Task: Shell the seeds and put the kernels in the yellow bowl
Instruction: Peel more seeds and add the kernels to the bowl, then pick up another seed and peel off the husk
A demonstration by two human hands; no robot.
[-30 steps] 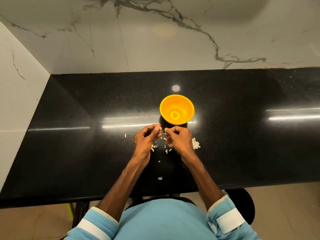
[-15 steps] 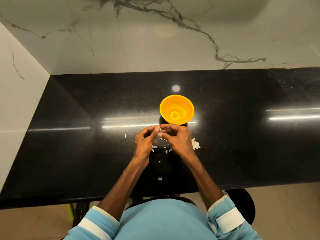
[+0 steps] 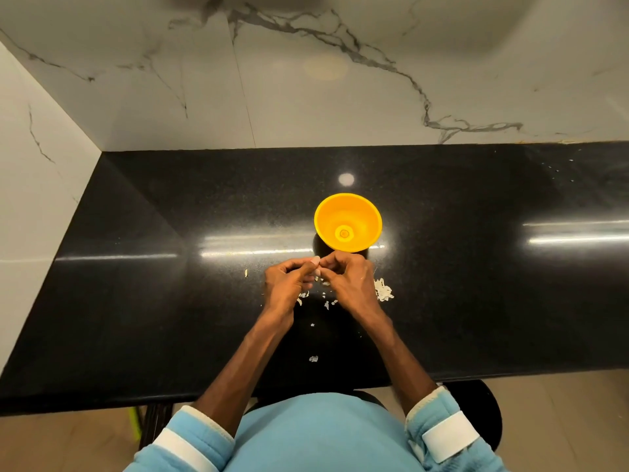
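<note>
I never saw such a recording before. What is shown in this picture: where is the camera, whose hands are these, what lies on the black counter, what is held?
There is no machine: a person works with bare hands. The camera sits on the person's head and looks down. The left hand and right hand meet and pinch what seems a small seed between them. On the black counter stands a yellow bowl, just beyond the hands; pale shell bits lie scattered near them.

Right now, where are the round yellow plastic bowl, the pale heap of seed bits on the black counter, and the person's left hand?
round yellow plastic bowl (image 3: 361,212): head view, inner wall.
pale heap of seed bits (image 3: 384,291): head view, middle of heap.
left hand (image 3: 284,284): head view, back of hand.
</note>
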